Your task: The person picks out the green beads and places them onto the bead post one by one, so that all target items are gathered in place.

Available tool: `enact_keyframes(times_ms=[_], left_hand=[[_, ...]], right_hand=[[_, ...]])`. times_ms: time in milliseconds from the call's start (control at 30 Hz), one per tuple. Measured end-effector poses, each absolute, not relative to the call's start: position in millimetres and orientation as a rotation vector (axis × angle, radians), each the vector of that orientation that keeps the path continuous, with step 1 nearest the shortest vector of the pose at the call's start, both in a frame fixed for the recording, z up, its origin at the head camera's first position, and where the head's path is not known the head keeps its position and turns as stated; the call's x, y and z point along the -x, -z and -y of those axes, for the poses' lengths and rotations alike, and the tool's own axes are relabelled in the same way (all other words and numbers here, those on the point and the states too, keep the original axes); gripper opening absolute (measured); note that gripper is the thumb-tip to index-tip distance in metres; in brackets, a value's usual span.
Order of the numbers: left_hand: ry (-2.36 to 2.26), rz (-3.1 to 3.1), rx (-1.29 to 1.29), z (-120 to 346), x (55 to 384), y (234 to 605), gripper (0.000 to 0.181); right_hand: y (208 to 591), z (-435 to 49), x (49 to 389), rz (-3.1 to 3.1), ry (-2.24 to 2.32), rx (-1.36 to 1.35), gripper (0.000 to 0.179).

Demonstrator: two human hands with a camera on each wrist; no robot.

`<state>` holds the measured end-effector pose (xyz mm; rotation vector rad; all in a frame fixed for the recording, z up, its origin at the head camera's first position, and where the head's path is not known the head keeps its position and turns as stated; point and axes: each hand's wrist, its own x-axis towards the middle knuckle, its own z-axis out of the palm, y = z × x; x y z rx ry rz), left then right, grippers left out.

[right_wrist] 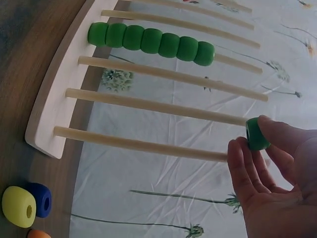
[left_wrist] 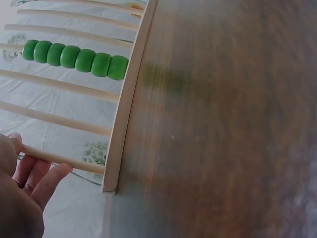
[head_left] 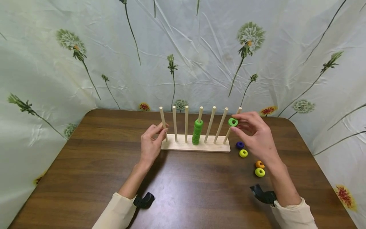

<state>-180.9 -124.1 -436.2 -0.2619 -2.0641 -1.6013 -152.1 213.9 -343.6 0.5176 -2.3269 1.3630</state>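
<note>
A pale wooden base (head_left: 183,146) carries a row of several upright pegs. Green beads (head_left: 197,132) are stacked on the middle peg, whose top end stays bare. My left hand (head_left: 151,143) holds the leftmost peg (left_wrist: 74,162) between thumb and fingers. Between thumb and fingertips, my right hand (head_left: 258,135) pinches a single green bead (head_left: 233,122), its hole facing the head camera. This bead is in front of the rightmost peg (right_wrist: 143,144) in the head view, near the peg's upper part; it does not look threaded on it.
Right of the base lie a dark blue bead (head_left: 240,145) and a yellow bead (head_left: 243,153). Nearer to me, beside the right forearm, are an orange bead (head_left: 259,164) and a yellow-green bead (head_left: 260,172). A flower-printed curtain (head_left: 200,63) hangs behind the brown table (head_left: 183,190).
</note>
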Motion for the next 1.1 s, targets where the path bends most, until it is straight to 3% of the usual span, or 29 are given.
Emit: enact_keyframes(times_ms=[1100], left_hand=[[1.609,2.042,0.269,125,181,435,0.017]], right_hand=[[335,-170,162,2.108,-1.427,-0.727,0.040]])
